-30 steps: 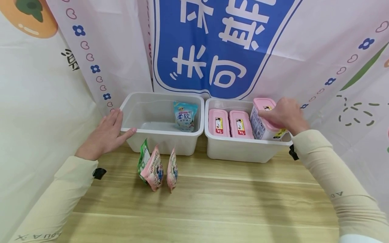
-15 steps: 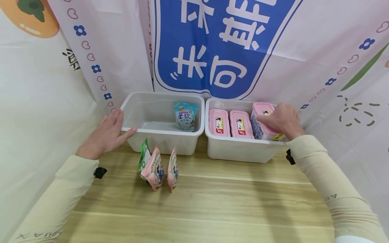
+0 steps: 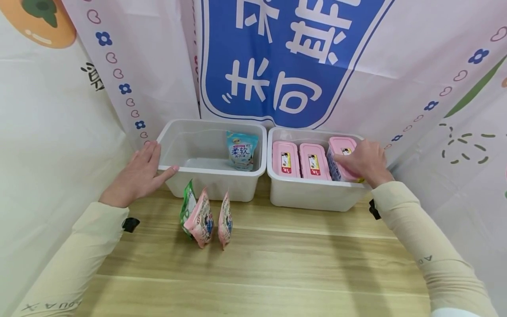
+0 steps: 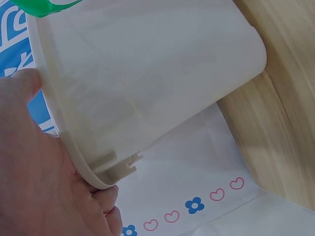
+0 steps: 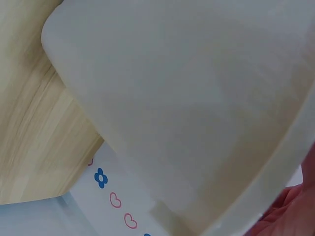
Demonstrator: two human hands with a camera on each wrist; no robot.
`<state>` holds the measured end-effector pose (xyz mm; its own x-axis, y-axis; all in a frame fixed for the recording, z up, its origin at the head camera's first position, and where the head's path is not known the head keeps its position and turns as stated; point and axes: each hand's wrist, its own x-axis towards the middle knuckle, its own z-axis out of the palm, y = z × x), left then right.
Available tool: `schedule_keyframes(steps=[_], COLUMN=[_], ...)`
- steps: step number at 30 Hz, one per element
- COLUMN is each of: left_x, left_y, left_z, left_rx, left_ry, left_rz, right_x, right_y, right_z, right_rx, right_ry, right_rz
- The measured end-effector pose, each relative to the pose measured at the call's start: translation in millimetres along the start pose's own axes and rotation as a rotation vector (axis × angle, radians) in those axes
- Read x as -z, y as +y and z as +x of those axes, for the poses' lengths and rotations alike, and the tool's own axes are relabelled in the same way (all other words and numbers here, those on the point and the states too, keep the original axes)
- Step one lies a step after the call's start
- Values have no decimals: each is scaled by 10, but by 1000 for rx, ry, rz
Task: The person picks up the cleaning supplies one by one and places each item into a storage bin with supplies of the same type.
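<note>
My right hand (image 3: pixel 366 161) grips a pink-lidded plastic tub (image 3: pixel 342 144) by its upper part, thumb on the near side of the lid. The tub stands tilted inside the right white bin (image 3: pixel 313 196), a little higher than two matching tubs (image 3: pixel 286 152) beside it. My left hand (image 3: pixel 136 176) holds the front left corner of the left white bin (image 3: pixel 214 187), the thumb over its front rim. In the left wrist view, fingertips (image 4: pixel 106 199) curl round beneath the rim. In the right wrist view, the bin wall (image 5: pixel 187 98) hides the tub and most of the hand.
A blue pouch (image 3: pixel 241 151) stands at the right end inside the left bin. Two pink pouches (image 3: pixel 225 221) and a green pouch (image 3: pixel 188 210) stand upright on the wooden table (image 3: pixel 257 273) before it. Printed cloth (image 3: pixel 154 57) hangs behind and at both sides.
My right hand has lowered the pink-lidded tub deeper into the right bin and shifted slightly left. The left hand stays at its bin corner.
</note>
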<state>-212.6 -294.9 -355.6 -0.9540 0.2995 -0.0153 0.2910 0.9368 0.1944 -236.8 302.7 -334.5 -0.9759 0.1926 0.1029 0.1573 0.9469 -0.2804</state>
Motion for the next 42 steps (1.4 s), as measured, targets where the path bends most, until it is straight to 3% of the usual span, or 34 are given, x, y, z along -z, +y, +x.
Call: schedule_keyframes(steps=[8,22,42], left_x=[5,4,-10], left_y=[16,17,8], left_z=[2,3,4], left_rx=[6,11,17], left_ry=[-7,-9,-15], left_rz=[-2,-1,3], right_x=[-84,-248,-326], right_y=[28,56,46], right_z=[-13,-7,8], right_rx=[19,9,27], right_ry=[48,32,22], right_rz=[-8,19,-7])
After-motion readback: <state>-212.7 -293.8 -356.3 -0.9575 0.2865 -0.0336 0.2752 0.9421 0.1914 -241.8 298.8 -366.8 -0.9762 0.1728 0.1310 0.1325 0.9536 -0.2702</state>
